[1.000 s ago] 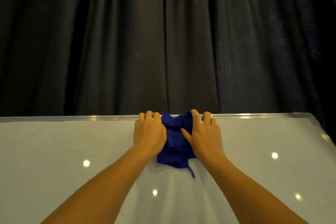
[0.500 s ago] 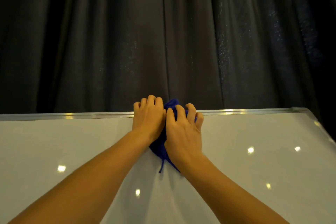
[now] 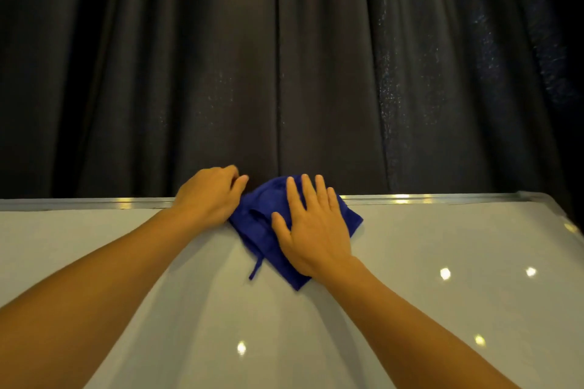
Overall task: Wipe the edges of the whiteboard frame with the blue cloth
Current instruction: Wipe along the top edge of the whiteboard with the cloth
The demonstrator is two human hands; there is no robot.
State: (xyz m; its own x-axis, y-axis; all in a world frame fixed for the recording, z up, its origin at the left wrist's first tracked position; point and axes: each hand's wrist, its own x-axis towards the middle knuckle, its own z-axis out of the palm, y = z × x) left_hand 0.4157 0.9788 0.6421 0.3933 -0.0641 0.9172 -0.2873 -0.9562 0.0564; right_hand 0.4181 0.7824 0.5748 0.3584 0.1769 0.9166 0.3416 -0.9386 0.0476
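While the right hand (image 3: 311, 227) lies flat and open on the blue cloth (image 3: 257, 230), the left hand (image 3: 210, 194) curls over the whiteboard frame (image 3: 410, 198), pinching the cloth's edge.

A dark pleated curtain (image 3: 284, 73) (faintly glittering) fills the whole backdrop; the lighting is dim and warm.

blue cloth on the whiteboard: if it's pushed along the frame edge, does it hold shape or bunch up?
Probably bunches: the soft blue fabric cloth already lies creased and folded, draping over the silver metal frame edge. It likely slides easily on the glossy white board surface. The flat right hand pressing it should keep it spread.
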